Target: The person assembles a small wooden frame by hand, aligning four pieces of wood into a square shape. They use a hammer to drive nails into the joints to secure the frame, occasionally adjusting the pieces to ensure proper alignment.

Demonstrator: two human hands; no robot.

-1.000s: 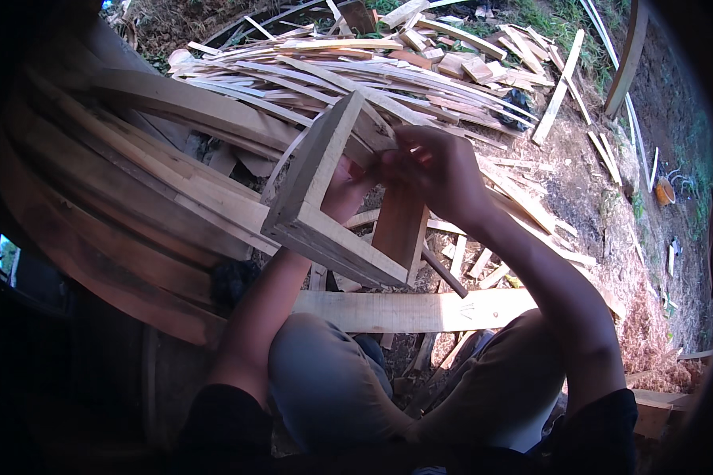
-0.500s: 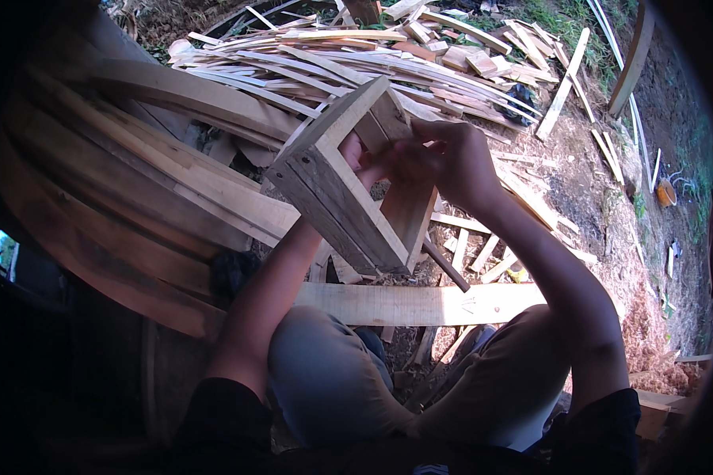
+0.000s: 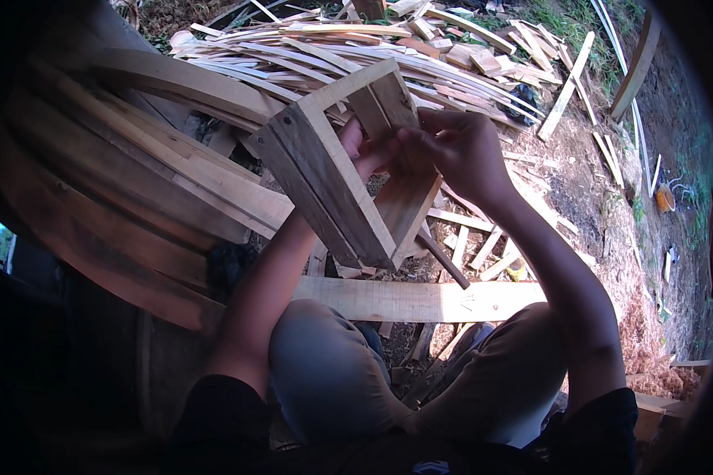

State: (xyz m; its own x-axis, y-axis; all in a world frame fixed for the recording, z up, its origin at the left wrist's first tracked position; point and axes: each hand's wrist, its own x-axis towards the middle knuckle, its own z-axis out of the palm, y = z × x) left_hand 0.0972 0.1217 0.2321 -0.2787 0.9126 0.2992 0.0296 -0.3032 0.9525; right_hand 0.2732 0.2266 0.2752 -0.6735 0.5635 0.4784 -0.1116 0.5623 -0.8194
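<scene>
A box-like frame of pale wooden boards (image 3: 317,186) is held up, tilted, in front of me. My left hand (image 3: 358,148) reaches up through its opening and grips it from inside; the boards hide part of the fingers. At the far right corner, my right hand (image 3: 469,154) is closed, thumb and fingers pinched against the wood. Whether something small sits in that pinch I cannot make out. Below the frame a brown rod like a tool handle (image 3: 445,260) slants down to a pale plank (image 3: 372,299) lying across by my knees. Several small nails (image 3: 474,302) appear to lie on the plank.
Long curved timbers (image 3: 127,190) are stacked at the left. A heap of thin wood strips and offcuts (image 3: 333,51) spreads over the ground ahead. To the right stand a leaning curved board (image 3: 638,63) and an orange container (image 3: 665,198), with wood shavings (image 3: 650,340) nearer me.
The frame has tipped slightly and shifted a little up and left, showing more of its inside. My right hand has edged along the corner, still pinched.
</scene>
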